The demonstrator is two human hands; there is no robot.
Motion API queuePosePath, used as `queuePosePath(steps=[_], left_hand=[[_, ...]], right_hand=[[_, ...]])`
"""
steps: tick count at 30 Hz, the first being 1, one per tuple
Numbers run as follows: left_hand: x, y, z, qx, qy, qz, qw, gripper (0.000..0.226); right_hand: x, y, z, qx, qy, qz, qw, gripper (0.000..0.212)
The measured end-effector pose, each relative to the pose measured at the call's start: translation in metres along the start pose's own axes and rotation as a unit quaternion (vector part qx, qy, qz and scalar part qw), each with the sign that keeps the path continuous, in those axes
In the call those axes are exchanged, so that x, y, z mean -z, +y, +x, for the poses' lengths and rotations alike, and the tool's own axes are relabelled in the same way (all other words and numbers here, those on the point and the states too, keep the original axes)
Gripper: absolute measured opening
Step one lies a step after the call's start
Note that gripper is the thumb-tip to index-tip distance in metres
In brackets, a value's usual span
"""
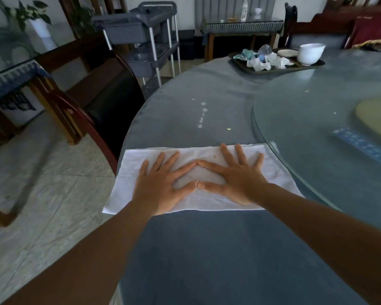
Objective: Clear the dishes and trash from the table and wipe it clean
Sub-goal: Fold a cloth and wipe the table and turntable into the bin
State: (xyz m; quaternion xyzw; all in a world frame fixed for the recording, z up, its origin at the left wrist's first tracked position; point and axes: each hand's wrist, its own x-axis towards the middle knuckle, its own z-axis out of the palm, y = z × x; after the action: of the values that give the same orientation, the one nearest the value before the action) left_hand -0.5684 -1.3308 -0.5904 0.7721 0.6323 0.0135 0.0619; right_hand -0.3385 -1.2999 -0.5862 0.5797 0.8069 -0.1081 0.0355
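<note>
Starting at the far left of the frame, there's a dark wooden chair (110, 106) tucked against the bench edge and a grey plastic cart (145, 34) behind it at upper left, neither in my way right now. Lower middle is where the action is: my left hand (163, 186) and right hand (235, 181) are both spread flat, palms down, thumbs and index fingertips touching each other, pressing on the white cloth (196, 177), which is a folded rectangle lying across the near-left edge of the round bench (207, 249). The bench cover looks like a blue-grey fabric, kind of matte and grippy, so I'd guess the cloth could bunch up instead of gliding if I push too hard. Just above the cloth in the middle of the frame there's a line of pale dried spots (202, 115) and a tiny yellow crumb (228, 129), and honestly a push could just smear those or flick them off the edge onto the floor. On the right is the smooth glass turntable (317, 133), and the cloth's right corner is just tucked at its rim, so it might snag there. Upper right, the dark tray (277, 64) with crumpled tissues and a white bowl (310, 53) hasn't been carried off yet.
</note>
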Motion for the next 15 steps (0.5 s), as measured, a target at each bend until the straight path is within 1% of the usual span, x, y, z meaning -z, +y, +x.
queuePosePath(steps=[11, 15], left_hand=[[0.009, -0.052, 0.105, -0.049, 0.002, 0.003, 0.999, 0.069], [0.011, -0.07, 0.146, -0.069, 0.006, -0.003, 0.998, 0.066]], right_hand=[[0.02, -0.002, 0.092, -0.034, 0.01, -0.001, 0.999, 0.077], [0.027, -0.001, 0.125, -0.059, 0.007, -0.01, 0.998, 0.071]])
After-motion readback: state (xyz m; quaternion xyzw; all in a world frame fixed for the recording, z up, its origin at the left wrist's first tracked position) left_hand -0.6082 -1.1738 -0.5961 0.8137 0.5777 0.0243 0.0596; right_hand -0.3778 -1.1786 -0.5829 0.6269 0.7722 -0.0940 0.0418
